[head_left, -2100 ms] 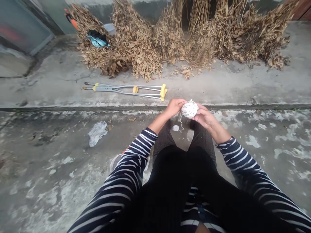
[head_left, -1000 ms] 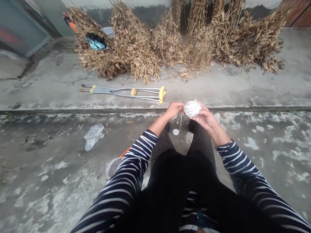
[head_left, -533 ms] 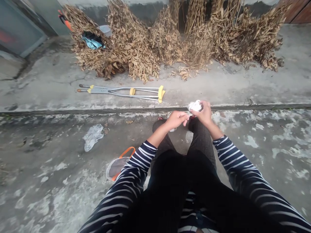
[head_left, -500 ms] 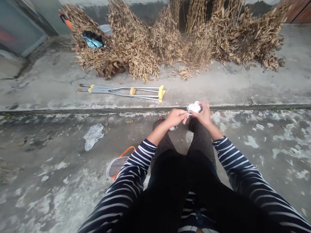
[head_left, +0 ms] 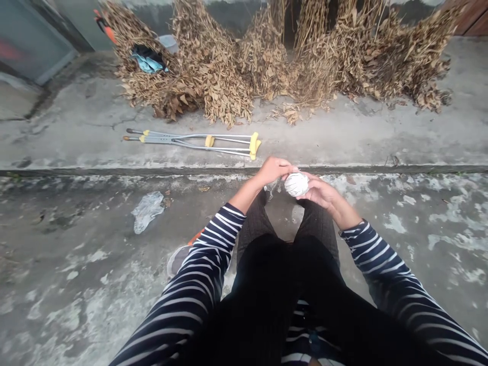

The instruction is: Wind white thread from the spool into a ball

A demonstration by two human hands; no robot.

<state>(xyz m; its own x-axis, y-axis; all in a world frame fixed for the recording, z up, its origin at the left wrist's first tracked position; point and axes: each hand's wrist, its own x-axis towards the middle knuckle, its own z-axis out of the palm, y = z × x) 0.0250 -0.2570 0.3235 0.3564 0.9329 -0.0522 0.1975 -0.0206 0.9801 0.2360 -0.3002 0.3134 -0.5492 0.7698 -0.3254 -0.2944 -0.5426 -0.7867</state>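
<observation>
A round white ball of string (head_left: 296,184), with thin dark lines across its wraps, is held above the gap between my knees. My right hand (head_left: 319,193) grips it from the right side, fingers curled round it. At its upper left, my left hand (head_left: 275,170) is closed in a pinch near the ball, apparently on the string; its fingertips are partly hidden. Thin pale loose strands (head_left: 270,192) hang below my left hand.
Metal crutches (head_left: 190,140) with yellow pads lie on the raised concrete ledge ahead. Dried plant bundles (head_left: 229,76) lean on the wall behind. A clear plastic bag (head_left: 147,211) lies on the ground to the left. A grey bag with orange trim (head_left: 177,260) is partly behind my left sleeve.
The ball has come down and slightly left, turning in my right hand, whose fingers now sit at its right side. My left hand has risen a little, up to the ball's upper left.
</observation>
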